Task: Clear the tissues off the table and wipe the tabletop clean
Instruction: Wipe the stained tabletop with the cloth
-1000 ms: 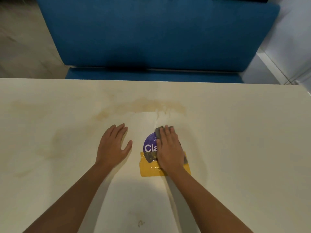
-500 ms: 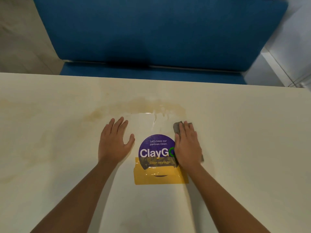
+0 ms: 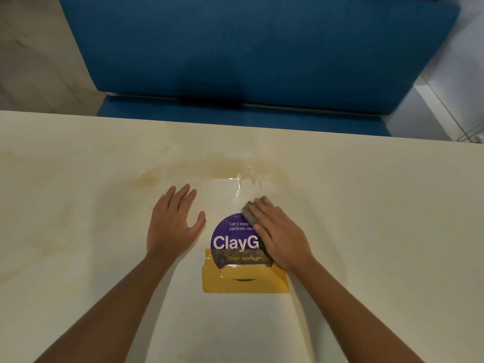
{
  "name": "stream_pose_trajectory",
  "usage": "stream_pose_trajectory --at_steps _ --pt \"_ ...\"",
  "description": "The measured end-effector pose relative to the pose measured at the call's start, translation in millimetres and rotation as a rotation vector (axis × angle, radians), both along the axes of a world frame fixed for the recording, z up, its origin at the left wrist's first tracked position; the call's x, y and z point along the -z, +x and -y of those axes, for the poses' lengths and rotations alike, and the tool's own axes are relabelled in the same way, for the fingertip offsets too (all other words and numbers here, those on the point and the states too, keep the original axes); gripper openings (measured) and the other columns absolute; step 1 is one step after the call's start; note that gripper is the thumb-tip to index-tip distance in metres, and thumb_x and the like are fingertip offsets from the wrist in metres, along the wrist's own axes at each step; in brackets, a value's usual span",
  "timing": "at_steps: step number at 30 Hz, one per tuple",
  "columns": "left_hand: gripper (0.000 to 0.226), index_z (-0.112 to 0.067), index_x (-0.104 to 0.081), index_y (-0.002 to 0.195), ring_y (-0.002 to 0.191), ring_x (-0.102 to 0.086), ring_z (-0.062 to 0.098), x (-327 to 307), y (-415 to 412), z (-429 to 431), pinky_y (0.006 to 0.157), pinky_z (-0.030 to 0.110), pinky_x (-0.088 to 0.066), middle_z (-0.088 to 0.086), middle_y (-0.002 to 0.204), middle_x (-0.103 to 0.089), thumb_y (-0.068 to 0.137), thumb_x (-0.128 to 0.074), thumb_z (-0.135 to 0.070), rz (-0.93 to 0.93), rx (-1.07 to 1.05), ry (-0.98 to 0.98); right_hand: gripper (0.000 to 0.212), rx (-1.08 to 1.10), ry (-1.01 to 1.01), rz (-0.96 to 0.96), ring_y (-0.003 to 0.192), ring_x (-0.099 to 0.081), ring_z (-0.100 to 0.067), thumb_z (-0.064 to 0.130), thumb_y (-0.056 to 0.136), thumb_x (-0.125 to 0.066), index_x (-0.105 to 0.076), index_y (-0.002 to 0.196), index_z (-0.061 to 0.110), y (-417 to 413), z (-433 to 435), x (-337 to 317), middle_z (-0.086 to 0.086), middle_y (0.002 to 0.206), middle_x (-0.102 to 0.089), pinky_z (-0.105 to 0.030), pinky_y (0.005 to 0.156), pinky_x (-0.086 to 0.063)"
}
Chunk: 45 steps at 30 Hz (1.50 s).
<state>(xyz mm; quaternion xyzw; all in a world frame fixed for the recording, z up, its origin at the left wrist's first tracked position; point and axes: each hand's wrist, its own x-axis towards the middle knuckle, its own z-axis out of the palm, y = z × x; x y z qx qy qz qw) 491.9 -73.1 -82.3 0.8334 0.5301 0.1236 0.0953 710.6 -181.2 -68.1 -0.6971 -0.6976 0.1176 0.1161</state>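
My right hand lies flat on the tabletop, fingers together and palm down, pressing a small grey cloth against the surface. Only the far corner of the cloth shows past my fingertips; the rest is hidden under the palm. It is no pinch, just a flat press. My left hand rests just beside it, fingers spread and empty, bracing on the bare surface.

No tissues are in view anywhere, so I judge that part done and the wiping under way.

What matters for the coming move is the brown stain. It lies straight ahead of the cloth, toward the far edge, and runs as a long band from left to right across my reach. A wet sheen sits between the cloth and the band. The right hand is the nearer one and already holds the cloth, so I would push forward, then sweep sideways along the band.

The purple and yellow sticker sits partly under my right palm.
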Motion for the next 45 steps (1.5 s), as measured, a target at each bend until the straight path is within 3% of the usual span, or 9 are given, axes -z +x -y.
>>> stream_pose_trajectory --at_steps 4,9,15,19,25,32,36,39,45 --pt "0.062 -0.015 -0.052 0.13 0.134 -0.037 0.026 0.7 -0.1 -0.2 0.11 0.039 -0.026 0.002 0.141 -0.047 0.084 -0.032 -0.051 0.001 -0.01 0.002 0.049 0.381 0.035 0.008 0.143 -0.01 -0.008 0.032 0.099 -0.02 -0.026 0.146 0.019 32.9 -2.1 4.0 0.002 0.154 -0.023 -0.016 0.11 0.002" --pt "0.063 -0.016 -0.053 0.13 0.134 -0.037 0.024 -0.5 0.1 0.6 0.109 0.04 -0.027 0.0 0.14 -0.048 0.082 -0.033 -0.052 0.039 -0.029 -0.005 0.048 0.601 0.02 0.074 0.144 -0.007 -0.024 0.021 0.101 -0.023 -0.017 0.147 0.008 3.0 -31.6 0.9 -0.01 0.156 -0.015 -0.032 0.117 -0.002" --pt "0.063 -0.015 -0.054 0.13 0.134 -0.038 0.024 -1.4 0.3 1.1 0.109 0.04 -0.028 0.001 0.14 -0.048 0.083 -0.033 -0.051 0.029 -0.026 -0.005 0.046 0.157 0.048 0.111 0.135 -0.037 -0.025 0.029 0.096 -0.038 -0.044 0.136 0.007 -33.2 -38.8 -6.0 -0.01 0.141 -0.045 -0.035 0.112 -0.017" --pt "0.064 -0.014 -0.054 0.129 0.133 -0.04 0.026 -3.8 1.0 2.1 0.107 0.042 -0.031 0.002 0.139 -0.049 0.082 -0.032 -0.052 0.027 -0.027 -0.008 0.053 -0.099 -0.01 0.022 0.14 -0.016 -0.006 0.043 0.097 -0.02 -0.036 0.142 0.022 3.6 -20.0 -3.9 0.004 0.149 -0.033 -0.018 0.114 -0.004" --pt "0.064 -0.014 -0.056 0.128 0.132 -0.041 0.026 -8.5 3.6 4.1 0.106 0.044 -0.032 0.003 0.138 -0.051 0.081 -0.033 -0.053 0.052 -0.036 -0.001 0.044 0.23 0.116 0.008 0.14 -0.021 -0.005 0.034 0.099 -0.029 -0.039 0.141 0.023 67.8 -19.7 4.1 0.006 0.148 -0.036 -0.025 0.114 -0.02" --pt "0.061 -0.014 -0.057 0.126 0.13 -0.043 0.026 -9.6 3.3 2.9 0.105 0.045 -0.035 0.003 0.136 -0.053 0.083 -0.034 -0.051 0.064 -0.033 -0.005 0.051 0.509 -0.015 0.144 0.145 0.001 -0.023 0.018 0.1 -0.021 -0.006 0.148 0.008 37.8 -74.2 12.4 -0.008 0.157 -0.006 -0.031 0.117 0.004" --pt "0.061 -0.015 -0.056 0.127 0.132 -0.041 0.024 -8.9 2.6 3.2 0.106 0.044 -0.034 0.001 0.137 -0.052 0.085 -0.033 -0.052 0.055 -0.04 -0.009 0.054 0.274 0.057 0.153 0.145 0.001 -0.022 0.017 0.099 -0.026 -0.005 0.148 0.009 0.4 -81.7 6.1 -0.007 0.157 -0.006 -0.03 0.116 0.008" --pt "0.062 -0.015 -0.056 0.127 0.132 -0.041 0.025 -8.7 2.5 3.0 0.106 0.045 -0.034 0.002 0.137 -0.052 0.085 -0.032 -0.054 0.045 -0.043 -0.012 0.047 0.019 0.114 0.08 0.142 -0.021 -0.023 0.024 0.1 -0.026 -0.03 0.144 0.008 -11.3 -66.5 0.0 -0.01 0.151 -0.029 -0.022 0.112 0.008" --pt "0.061 -0.012 -0.059 0.124 0.129 -0.045 0.028 -9.1 3.2 2.6 0.103 0.048 -0.039 0.004 0.134 -0.054 0.086 -0.034 -0.052 0.04 -0.031 -0.009 0.047 -0.177 0.048 0.03 0.137 -0.029 -0.01 0.038 0.099 -0.028 -0.045 0.137 0.018 51.4 -42.7 3.5 0.003 0.144 -0.041 -0.023 0.113 -0.015"
